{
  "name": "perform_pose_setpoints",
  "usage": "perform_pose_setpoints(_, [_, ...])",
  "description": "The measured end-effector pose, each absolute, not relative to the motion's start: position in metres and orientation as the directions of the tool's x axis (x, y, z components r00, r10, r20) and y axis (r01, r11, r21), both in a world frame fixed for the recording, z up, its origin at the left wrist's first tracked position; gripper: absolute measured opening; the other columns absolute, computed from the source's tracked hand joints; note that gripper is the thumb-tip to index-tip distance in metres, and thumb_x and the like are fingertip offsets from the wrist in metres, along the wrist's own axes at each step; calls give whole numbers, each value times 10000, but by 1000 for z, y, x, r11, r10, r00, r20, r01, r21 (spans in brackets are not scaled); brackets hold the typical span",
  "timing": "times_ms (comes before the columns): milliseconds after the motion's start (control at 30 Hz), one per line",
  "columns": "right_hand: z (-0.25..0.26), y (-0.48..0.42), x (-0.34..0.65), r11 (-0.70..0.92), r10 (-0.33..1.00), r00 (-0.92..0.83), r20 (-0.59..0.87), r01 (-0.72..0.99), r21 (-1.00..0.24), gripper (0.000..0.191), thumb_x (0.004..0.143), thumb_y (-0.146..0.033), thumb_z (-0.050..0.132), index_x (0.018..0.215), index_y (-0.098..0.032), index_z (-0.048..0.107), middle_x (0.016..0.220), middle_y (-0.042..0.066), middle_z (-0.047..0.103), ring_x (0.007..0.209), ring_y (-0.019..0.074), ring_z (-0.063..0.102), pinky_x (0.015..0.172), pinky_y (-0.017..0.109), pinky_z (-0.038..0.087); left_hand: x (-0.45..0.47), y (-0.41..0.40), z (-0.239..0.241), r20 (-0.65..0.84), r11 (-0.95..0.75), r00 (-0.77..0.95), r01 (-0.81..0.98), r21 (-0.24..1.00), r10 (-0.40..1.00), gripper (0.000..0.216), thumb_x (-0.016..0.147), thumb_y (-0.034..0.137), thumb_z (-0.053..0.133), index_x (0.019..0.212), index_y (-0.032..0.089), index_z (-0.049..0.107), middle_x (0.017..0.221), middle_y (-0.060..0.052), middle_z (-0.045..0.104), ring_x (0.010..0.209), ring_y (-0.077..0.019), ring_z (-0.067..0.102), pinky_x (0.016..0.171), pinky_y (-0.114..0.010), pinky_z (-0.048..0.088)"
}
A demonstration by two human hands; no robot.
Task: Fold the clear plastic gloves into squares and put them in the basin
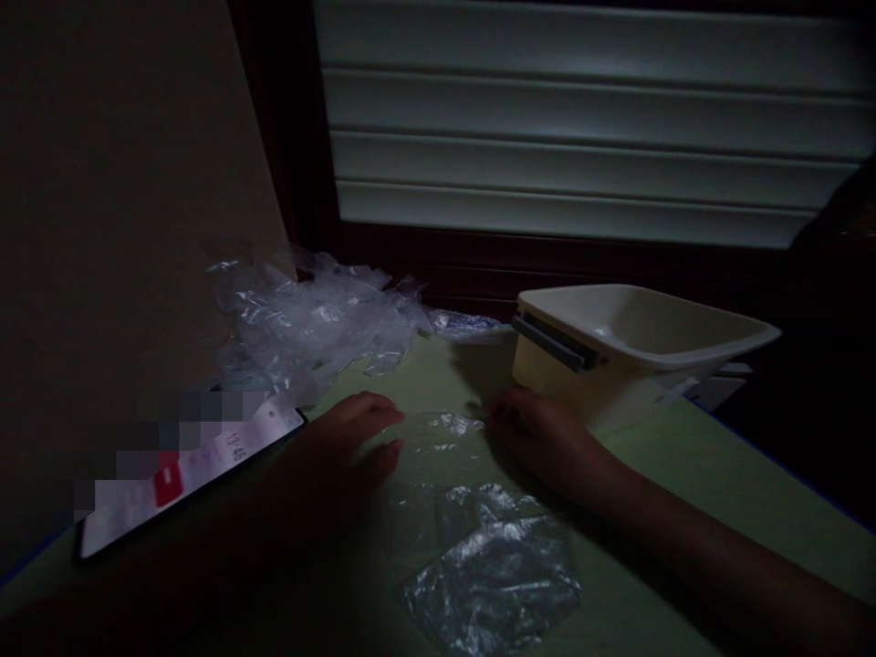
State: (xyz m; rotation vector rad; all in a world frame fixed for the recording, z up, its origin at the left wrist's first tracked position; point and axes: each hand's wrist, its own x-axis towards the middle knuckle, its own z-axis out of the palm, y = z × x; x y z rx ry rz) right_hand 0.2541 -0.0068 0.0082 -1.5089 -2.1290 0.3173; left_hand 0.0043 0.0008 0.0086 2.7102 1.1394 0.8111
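Observation:
Above the left end of a clear plastic bag (444, 447) lying flat on the table is my left hand (359, 438). Its thumb and fingers are apart, with nothing between them. At the bag's right end, my right hand (530, 424) has its fingers curled together. The dim light hides whether they pinch the bag's edge. Closer to me lies another crumpled clear plastic bag (503, 584), partly overlapping the flat one. A loose heap of clear plastic bags (321, 315) fills the back left of the table.
A cream plastic bin (581, 379) with a grey clip stands behind my right hand. On the left, a lit phone (205, 465) leans near the wall. The pale green table (739, 474) has a blue edge. Behind it is a slatted shutter (581, 119). The room is dark.

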Motion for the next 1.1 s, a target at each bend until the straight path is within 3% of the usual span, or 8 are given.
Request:
perform_pose_setpoints(200, [15,-9,254,345,937,-197,288,643,-683,97,832,-246,428,775,-186,479,712,33,567,642,151,536,554,249,406,4,14,-2,398,-520,352,708,478,847,409,759,390,515,1090,151,547,951,-77,640,776,-192,600,631,-301,505])
perform_pose_setpoints(500, [13,-4,257,286,958,-171,229,539,-793,144,788,-317,505,834,-186,466,736,29,542,663,154,528,559,266,419,4,14,15,259,-510,447,650,564,856,206,757,321,497,751,174,642,739,-13,682,690,-162,628,638,-257,502])
perform_pose_setpoints(600, [9,-1,262,162,979,-184,85,458,-874,354,725,-318,600,1008,-176,444,795,44,571,699,169,568,582,282,449,4,15,17,256,-497,434,655,568,864,191,750,298,491,721,170,629,715,-12,678,677,-160,626,637,-260,504])
perform_pose_setpoints(733, [3,4,269,86,979,-202,-11,462,-883,341,680,-231,632,982,-175,484,762,30,598,677,168,591,585,289,460,4,16,18,242,-498,446,652,572,862,194,750,305,491,739,171,630,725,-18,680,688,-165,627,643,-267,506])
perform_pose_setpoints(867, [0,7,271,93,978,-209,-7,464,-881,239,684,-206,606,905,-156,528,712,16,602,631,148,586,563,267,449,3,17,16,207,-493,470,643,586,858,192,725,285,506,783,164,643,764,-28,686,713,-167,632,671,-275,506])
perform_pose_setpoints(1100, [5,8,271,96,977,-211,-13,496,-863,238,656,-131,591,887,-153,537,707,16,604,630,152,591,566,267,460,0,19,16,196,-519,508,636,571,839,178,711,262,490,739,171,641,738,-17,681,697,-161,627,654,-259,499])
